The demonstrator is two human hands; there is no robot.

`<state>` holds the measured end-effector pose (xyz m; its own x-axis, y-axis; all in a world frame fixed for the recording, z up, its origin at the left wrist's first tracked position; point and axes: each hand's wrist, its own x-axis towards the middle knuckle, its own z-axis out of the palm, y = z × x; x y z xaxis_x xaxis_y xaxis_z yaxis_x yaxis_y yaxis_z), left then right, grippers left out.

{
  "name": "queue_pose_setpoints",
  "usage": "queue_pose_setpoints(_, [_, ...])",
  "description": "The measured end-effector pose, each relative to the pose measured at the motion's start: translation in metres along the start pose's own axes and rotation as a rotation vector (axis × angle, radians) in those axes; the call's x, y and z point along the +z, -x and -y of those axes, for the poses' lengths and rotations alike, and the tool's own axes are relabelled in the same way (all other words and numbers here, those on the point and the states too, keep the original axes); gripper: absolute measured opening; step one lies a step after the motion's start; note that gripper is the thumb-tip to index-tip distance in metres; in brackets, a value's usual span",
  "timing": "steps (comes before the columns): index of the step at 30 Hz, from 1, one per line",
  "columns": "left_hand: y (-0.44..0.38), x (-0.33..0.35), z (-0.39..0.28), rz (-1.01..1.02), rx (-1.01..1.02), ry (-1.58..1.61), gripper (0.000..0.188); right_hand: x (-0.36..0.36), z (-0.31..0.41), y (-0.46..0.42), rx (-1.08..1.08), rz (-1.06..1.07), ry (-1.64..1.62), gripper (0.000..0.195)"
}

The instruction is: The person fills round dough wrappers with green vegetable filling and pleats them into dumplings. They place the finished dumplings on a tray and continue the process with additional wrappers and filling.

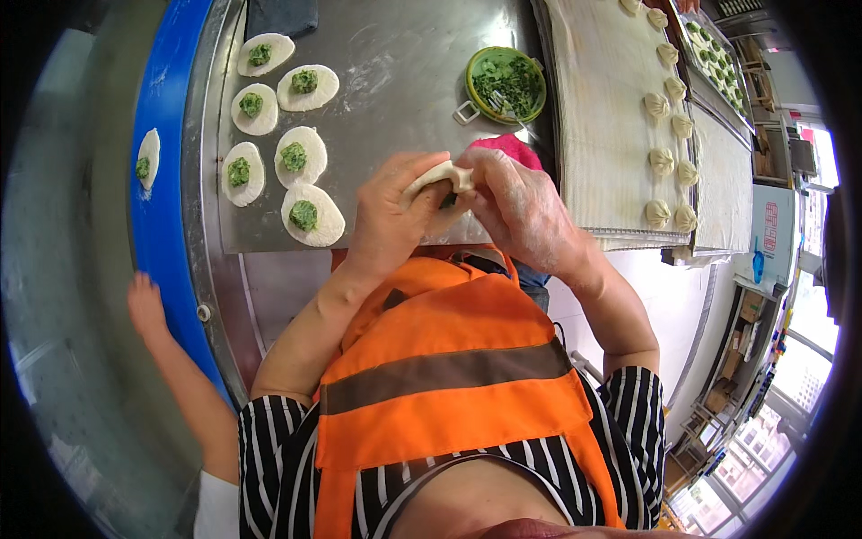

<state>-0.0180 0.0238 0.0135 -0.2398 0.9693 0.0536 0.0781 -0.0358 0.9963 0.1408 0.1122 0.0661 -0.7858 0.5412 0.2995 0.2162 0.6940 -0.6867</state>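
Above the near edge of the steel table (397,101), my left hand (396,209) cups a dough wrapper (431,176) around its green filling (448,200). The fingers of my right hand (522,202) pinch the wrapper's rim, where a fold shows. Most of the filling is hidden by dough and fingers. To the left lie several flat dough rounds (324,226), each topped with a lump of chopped green filling (303,215). A green bowl (471,94) of the same filling (508,84) stands beyond my right hand, with a utensil in it. Behind that hand is a pink cloth (515,149).
On the right, a cloth-lined tray (599,121) carries several pleated buns (661,162). A farther tray (714,64) holds filled rounds. One filled round (149,158) lies on the blue surface (172,135) at left, near another person's hand (145,303). A dark object (281,15) sits at the back.
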Motion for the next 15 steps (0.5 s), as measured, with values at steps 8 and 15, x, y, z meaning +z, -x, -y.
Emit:
queue_pose_setpoints(8, [0.001,0.004,-0.01,0.025,0.152,-0.414,0.038,0.007,-0.001,0.004,-0.07,-0.017,0.012,0.015])
queue_pose_setpoints(15, [0.008,-0.002,0.008,-0.029,-0.035,0.065,0.034,0.008,-0.005,0.007,-0.086,0.048,0.059,0.015])
